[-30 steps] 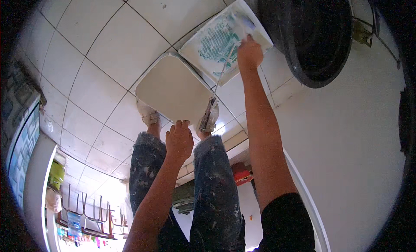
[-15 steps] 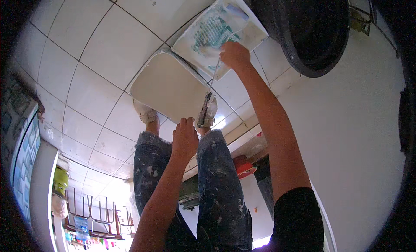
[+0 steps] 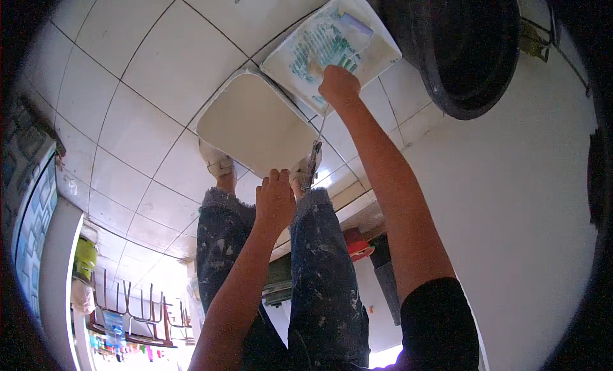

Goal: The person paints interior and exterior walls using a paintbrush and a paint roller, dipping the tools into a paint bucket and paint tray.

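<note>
We see the right hand (image 3: 340, 85) above the tray, its fingers folded into a fist around a pale thing (image 3: 314, 67), too blurred for us to name. The left hand (image 3: 276, 202) sets its bent fingers side by side at the near rim of the pail (image 3: 198, 128); its underside is hidden, so we cannot tell whether it grips that rim.

The pail is squarish with rounded corners, brimming with smooth, matt cream liquid (image 3: 252, 125). Just beyond it, to the right, lies the tray (image 3: 387, 53), a white rectangle smeared with a milky coat through which blue-green ridges show. In its far part rests a roller (image 3: 355, 24), a soft-looking lilac cylinder; a thin rod (image 3: 322, 123) emerges below the fist and runs to a dark, crusted handle (image 3: 311, 165) beside the right foot.

Around these we see glossy white floor tiles (image 3: 150, 61) with dark joints, and blue jeans (image 3: 319, 262), frayed at the hems and flecked with white. Near the tray's right side stands a black, thick-rimmed round tub (image 3: 469, 106); a smooth pale wall (image 3: 504, 230) fills the right.
</note>
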### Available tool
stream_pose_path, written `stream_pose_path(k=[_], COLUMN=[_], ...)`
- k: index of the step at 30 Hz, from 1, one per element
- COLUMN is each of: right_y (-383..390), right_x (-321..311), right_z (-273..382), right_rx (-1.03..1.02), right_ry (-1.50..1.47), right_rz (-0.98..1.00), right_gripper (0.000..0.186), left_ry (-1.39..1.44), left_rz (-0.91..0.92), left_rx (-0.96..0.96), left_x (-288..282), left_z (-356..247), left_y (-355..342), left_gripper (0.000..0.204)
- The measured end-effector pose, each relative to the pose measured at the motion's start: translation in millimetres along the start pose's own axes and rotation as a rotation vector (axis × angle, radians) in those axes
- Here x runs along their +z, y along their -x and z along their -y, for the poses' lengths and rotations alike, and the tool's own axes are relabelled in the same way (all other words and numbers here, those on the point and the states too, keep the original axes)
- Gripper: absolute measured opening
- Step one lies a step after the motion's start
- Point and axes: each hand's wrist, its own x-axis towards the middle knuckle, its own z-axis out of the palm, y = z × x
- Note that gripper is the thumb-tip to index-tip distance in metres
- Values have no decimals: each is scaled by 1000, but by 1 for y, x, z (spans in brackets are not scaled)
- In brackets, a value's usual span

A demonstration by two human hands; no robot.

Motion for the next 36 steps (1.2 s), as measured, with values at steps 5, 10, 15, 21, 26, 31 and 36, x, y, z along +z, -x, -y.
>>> stream_pose_path(k=[5, 10, 15, 21, 26, 31, 36], right_y=[-3, -16, -25, -16, -17, -30, -36], right_x=[21, 7, -3, -1, 31, 4, -11], right_z=[-18, -22, -29, -19, -31, -61, -47], right_rx=[-92, 48, 151, 143, -48, -169, 185], right_ry=[-146, -104, -85, -168, -234, -281, -99], right_rz=[108, -28, -367, -333, -158, 14, -262], right_gripper=[28, 22, 23, 24, 30, 34, 26], left_ry=[-67, -79, -89, -128, -109, -146, -170], left_rz=[98, 73, 97, 117, 72, 50, 83], left_rx=[14, 59, 24, 25, 56, 58, 45], left_x=[-2, -9, -10, -12, -7, -5, -5], left_z=[-3, -4, -7, -6, -5, 0, -2], left_y=[-1, 0, -2, -2, -3, -3, -5], left_gripper=[33, 35, 36, 36, 36, 35, 34])
